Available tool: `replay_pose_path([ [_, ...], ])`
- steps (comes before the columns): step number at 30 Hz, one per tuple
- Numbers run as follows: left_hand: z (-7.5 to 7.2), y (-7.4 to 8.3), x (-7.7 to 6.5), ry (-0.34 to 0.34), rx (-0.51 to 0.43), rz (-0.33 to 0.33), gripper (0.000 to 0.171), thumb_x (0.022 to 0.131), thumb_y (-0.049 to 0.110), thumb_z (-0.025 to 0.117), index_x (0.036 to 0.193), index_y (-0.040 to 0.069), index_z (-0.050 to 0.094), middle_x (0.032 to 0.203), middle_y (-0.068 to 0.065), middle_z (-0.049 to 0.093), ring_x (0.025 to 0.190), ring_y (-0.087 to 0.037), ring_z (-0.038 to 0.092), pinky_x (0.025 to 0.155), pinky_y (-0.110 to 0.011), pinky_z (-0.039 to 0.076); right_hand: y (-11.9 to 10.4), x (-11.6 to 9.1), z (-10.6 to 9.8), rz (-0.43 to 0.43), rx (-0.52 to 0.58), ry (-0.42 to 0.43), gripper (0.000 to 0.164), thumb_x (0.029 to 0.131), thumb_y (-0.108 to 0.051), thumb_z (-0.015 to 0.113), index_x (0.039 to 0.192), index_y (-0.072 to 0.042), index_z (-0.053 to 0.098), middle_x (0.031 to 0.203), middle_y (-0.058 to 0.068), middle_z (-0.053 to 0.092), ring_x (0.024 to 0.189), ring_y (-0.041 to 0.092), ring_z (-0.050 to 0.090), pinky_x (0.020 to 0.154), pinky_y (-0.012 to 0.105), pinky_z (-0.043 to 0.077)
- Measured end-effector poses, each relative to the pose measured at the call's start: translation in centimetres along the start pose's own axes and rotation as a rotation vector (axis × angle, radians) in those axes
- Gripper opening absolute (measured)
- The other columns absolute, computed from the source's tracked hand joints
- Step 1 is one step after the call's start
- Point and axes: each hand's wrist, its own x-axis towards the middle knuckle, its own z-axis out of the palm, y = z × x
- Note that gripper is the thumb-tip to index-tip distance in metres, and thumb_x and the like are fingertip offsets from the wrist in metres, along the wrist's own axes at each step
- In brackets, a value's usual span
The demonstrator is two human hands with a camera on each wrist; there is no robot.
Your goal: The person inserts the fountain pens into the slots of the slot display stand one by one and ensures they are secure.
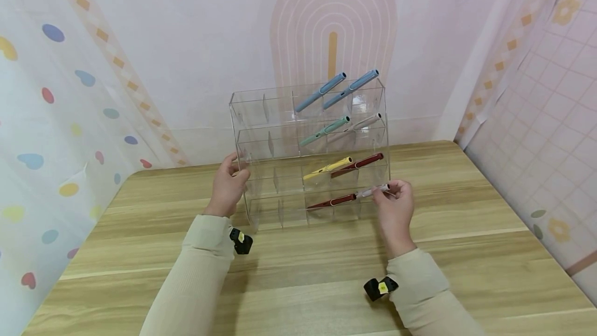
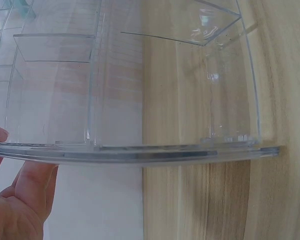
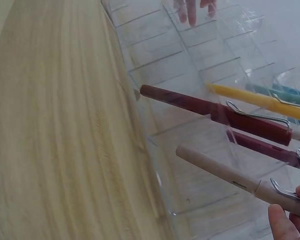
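A clear acrylic display rack [image 1: 267, 129] with stepped, divided tiers stands upright on the table. My left hand [image 1: 226, 185] grips its left side panel [image 2: 140, 154], thumb on the inner face and fingers on the outer. At the rack's lowest tier, my right hand [image 1: 395, 214] pinches the capped end of a pale greyish pen [image 3: 217, 169] between thumb and fingers. This pen slants in the right part of the tier. Just left of it leans a dark red pen [image 1: 332, 202] with a wire clip, in the same tier.
Higher tiers hold a yellow pen [image 1: 327, 168], another dark red pen [image 1: 356, 165], a green pen [image 1: 325, 131], another pale pen [image 1: 356, 127] and two blue pens, one left [image 1: 321, 92] and one right [image 1: 352, 88]. A patterned cloth [image 1: 186, 40] hangs behind the wooden table [image 1: 298, 279].
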Motion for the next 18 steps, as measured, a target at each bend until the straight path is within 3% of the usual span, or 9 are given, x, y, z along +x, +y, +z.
replay_pose_path([
  [9, 0.07, -0.02, -0.04, 0.000, -0.005, 0.003, 0.058, 0.093, 0.006, 0.042, 0.150, 0.014, 0.032, 0.132, -0.020, 0.046, 0.097, -0.019, 0.049, 0.069, -0.024, 0.043, 0.91, -0.29, 0.38, -0.037, -0.011, -0.004, 0.026, 0.081, 0.014, 0.061, 0.094, -0.002, 0.044, 0.089, 0.005, 0.048, 0.072, 0.004, 0.057, 0.062, 0.015, 0.049],
  [18, -0.05, 0.02, -0.10, -0.008, -0.014, -0.006, 0.060, 0.094, 0.007, 0.041, 0.152, 0.014, 0.028, 0.135, -0.020, 0.045, 0.110, -0.025, 0.049, 0.078, -0.029, 0.044, 0.90, -0.65, 0.39, -0.040, -0.038, -0.036, 0.024, 0.084, 0.012, 0.060, 0.096, -0.001, 0.043, 0.092, 0.006, 0.046, 0.074, 0.004, 0.055, 0.063, 0.015, 0.048],
])
